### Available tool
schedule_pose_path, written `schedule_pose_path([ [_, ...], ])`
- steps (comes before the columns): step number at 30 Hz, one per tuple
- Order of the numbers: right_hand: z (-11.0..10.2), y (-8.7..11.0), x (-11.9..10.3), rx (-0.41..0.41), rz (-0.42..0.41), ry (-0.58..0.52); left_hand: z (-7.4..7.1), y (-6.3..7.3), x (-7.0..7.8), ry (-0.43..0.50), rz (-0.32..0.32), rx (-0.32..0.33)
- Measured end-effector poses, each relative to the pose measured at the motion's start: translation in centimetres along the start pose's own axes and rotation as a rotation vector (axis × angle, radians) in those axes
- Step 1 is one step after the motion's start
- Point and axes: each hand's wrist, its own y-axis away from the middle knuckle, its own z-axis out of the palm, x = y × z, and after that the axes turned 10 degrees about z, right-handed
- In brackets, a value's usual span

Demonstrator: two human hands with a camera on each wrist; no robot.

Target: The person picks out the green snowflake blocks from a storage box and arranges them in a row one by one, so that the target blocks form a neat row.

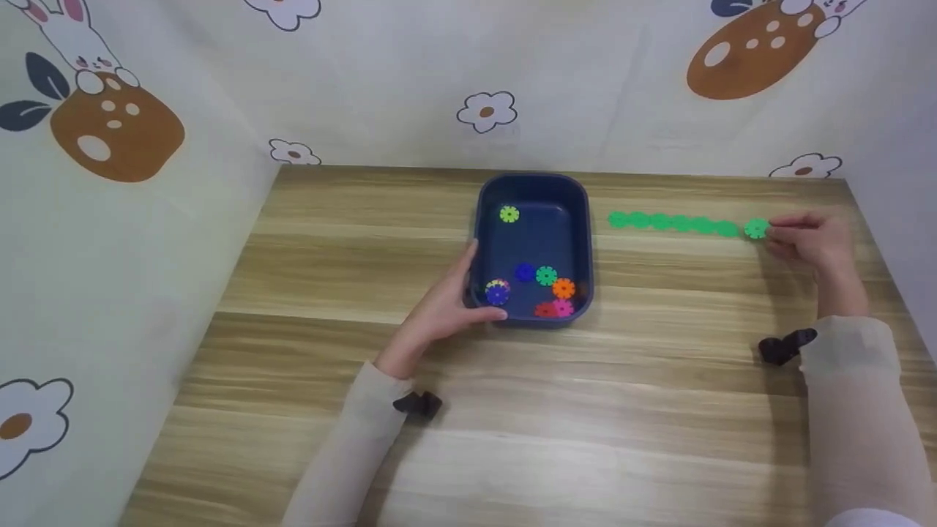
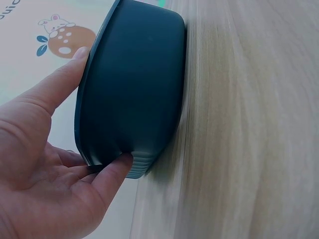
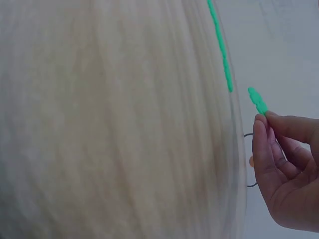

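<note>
A dark blue plastic box (image 1: pixel 533 249) stands on the table. My left hand (image 1: pixel 448 301) holds it at the near left corner, thumb at the near side and fingers along the left wall; in the left wrist view the hand (image 2: pixel 55 164) presses on the box's outer wall (image 2: pixel 134 74). To the right of the box lies a straight row of several green snowflake discs (image 1: pixel 670 222). My right hand (image 1: pixel 816 238) pinches one green snowflake disc (image 1: pixel 756 229) between thumb and fingertips, just past the row's right end. The right wrist view shows a small gap between this disc (image 3: pixel 257 101) and the row (image 3: pixel 223 50).
Inside the box lie loose discs: a yellow-green one (image 1: pixel 509 214), a teal one (image 1: pixel 546 276), an orange one (image 1: pixel 563 288) and several blue, red and pink ones. A patterned cloth wall (image 1: pixel 388 95) rises behind the wood-grain table (image 1: pixel 351 241) and at both sides.
</note>
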Motion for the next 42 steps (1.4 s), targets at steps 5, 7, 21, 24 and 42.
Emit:
schedule_pose_path([
  [5,-0.2,-0.4,0.5,0.022,0.015,0.082,0.0,-0.1,0.1,0.000,0.012,0.001],
  [7,-0.2,-0.5,0.6,0.022,0.008,0.088,0.0,-0.1,0.1,0.005,0.024,0.004],
  [21,0.0,-0.5,0.4,0.024,0.038,0.081,0.2,-0.3,0.1,0.016,0.040,0.004],
  [24,0.0,-0.4,0.4,-0.002,0.040,0.019,0.2,-0.3,0.2,0.014,0.038,0.001],
  [42,1.1,0.2,-0.9,0.027,0.000,-0.002,0.0,-0.1,0.0,-0.007,0.034,0.006],
])
